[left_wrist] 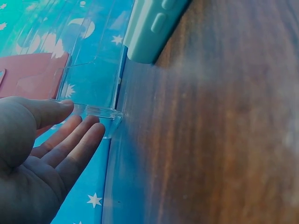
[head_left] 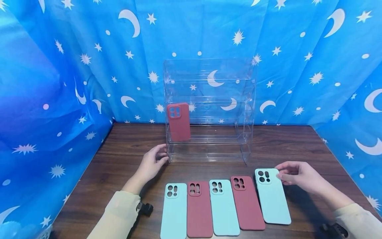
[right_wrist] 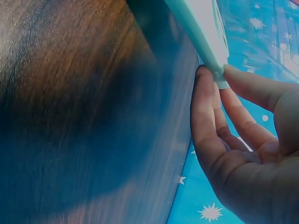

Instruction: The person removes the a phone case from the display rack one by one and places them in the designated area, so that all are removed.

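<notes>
My right hand [head_left: 301, 176] pinches the upper right corner of a mint phone case [head_left: 274, 202] between thumb and fingers; its top end is tilted up off the table. In the right wrist view, the case's corner [right_wrist: 212, 60] sits between the thumb and fingertips. My left hand [head_left: 152, 164] is at the lower left corner of a clear acrylic tiered rack [head_left: 209, 161]. Loosely extended, its fingers [left_wrist: 81, 144] touch the rack's side. A red phone case [head_left: 179, 124] stands upright at the left of one of the rack's lower tiers.
Left of the held case lie a red case [head_left: 249, 209], a mint case [head_left: 225, 212], another red case [head_left: 200, 214] and another mint case [head_left: 174, 215] in a row on the wooden table [head_left: 119, 142]. Behind the rack hangs a blue star-and-moon curtain [head_left: 185, 30].
</notes>
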`<state>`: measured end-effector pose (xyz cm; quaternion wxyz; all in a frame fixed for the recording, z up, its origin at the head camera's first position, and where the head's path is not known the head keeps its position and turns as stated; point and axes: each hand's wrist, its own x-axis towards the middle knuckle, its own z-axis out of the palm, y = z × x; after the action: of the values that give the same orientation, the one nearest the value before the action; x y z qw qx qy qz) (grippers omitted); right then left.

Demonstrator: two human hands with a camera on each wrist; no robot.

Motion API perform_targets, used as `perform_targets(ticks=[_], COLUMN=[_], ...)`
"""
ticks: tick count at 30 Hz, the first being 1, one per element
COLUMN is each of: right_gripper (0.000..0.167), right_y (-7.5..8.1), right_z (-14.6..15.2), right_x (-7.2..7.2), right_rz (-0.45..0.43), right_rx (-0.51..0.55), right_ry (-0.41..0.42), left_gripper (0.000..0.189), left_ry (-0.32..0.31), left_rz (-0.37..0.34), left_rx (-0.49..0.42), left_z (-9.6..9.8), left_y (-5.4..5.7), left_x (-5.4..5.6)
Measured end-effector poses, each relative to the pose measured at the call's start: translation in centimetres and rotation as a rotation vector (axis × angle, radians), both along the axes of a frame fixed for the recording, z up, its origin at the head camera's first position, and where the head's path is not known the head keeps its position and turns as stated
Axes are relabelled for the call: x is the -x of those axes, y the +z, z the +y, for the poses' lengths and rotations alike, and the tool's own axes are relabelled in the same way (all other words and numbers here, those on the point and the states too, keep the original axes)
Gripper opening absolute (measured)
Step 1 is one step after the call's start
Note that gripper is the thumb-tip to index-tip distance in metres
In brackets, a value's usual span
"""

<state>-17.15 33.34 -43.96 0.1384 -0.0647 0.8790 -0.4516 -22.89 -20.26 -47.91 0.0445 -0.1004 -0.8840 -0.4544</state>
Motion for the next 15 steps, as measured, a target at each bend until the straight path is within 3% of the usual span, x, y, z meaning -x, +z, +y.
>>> perform_targets(ticks=[15], right_gripper=[0.041], right_y=[-1.1], right_z=[-0.6], right_x=[-0.3], right_rz=[-0.024], right_rx=[-0.091], right_ry=[-0.048], left_gripper=[0.049], left_ry=[0.012], left_rz=[-0.031], left_rx=[-0.001], left_z=[0.1], left_y=[0.1], left_x=[-0.2])
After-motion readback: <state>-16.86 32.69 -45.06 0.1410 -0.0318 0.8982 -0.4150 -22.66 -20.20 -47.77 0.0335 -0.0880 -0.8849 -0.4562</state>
